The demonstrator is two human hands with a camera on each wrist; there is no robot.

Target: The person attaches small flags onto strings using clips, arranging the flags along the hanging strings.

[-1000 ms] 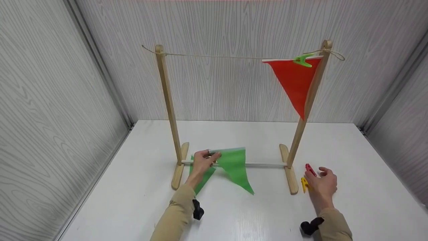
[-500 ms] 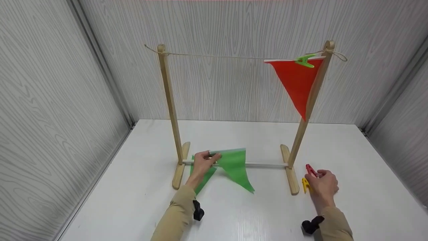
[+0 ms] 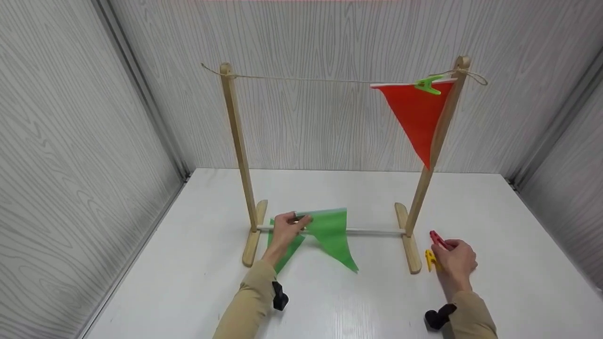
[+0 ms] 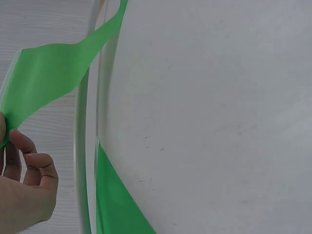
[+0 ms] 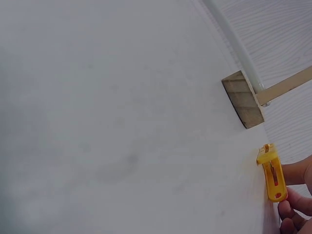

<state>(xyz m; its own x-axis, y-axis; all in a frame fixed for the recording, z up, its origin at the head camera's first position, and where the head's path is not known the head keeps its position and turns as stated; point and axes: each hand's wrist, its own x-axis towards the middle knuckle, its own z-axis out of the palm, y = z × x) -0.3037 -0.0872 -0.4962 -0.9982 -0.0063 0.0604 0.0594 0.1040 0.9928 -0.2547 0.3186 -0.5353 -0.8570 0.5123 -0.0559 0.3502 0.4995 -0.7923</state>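
The desk is spanned by a wooden stand, between whose posts a string is tied. By the right post, the red pennant is hung from the string. The upper green pennant is held up in front of the low crossbar, its point trailing downward, while the lower green pennant is laid on the desk, partly covered by the left hand. The fingers of that hand are closed to a pinch on the upper green pennant's top edge, near its left end, with the outer ones loosely bent. Beside the stand's right foot, the red clip is pinched between the thumb and fingers of the right hand, with little gap left. The yellow clip is seen just beside them, and the red pennant's edge is gripped by the green clip.
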